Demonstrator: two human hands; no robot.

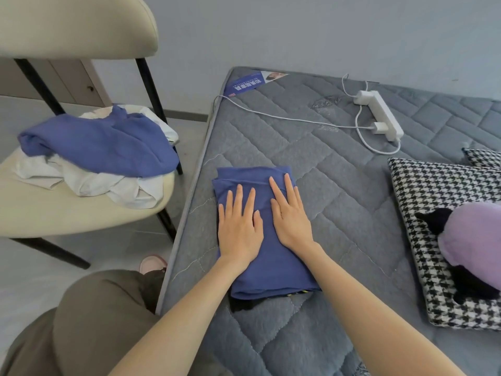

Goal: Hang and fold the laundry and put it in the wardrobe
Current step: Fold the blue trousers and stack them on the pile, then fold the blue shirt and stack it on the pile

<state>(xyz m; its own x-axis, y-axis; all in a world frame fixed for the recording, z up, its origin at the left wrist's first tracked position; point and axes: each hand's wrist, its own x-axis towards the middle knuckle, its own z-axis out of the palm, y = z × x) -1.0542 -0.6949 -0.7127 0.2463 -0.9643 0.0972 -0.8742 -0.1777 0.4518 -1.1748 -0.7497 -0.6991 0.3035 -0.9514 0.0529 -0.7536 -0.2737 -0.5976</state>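
Presses left hand and right hand flat, fingers straight and slightly apart, abreast on folded blue garment lying lengthwise ahead.

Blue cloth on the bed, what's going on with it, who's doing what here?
A person is folding laundry. The left hand and the right hand both lie flat, fingers straight, on a folded blue garment that rests on the mattress, apparently pressing it smooth. A loose pile of clothes, blue on top of white, sits unfolded on the chair beside the bed.
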